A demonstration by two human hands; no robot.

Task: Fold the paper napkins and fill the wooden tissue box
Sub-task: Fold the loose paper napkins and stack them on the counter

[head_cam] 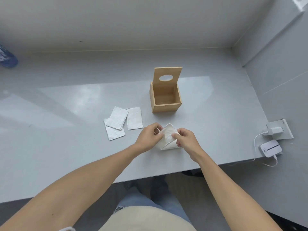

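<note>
Head view: wooden tissue box (165, 106) open, empty.

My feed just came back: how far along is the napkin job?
Done: three folded napkins lie on the table. In hand: left hand and right hand are folding another napkin. Left: the wooden tissue box, lid up, looks empty.

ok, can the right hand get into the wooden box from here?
Probably yes: the wooden box stands just beyond the right hand, lid up, nothing between. But both hands are busy holding the napkin.
</note>
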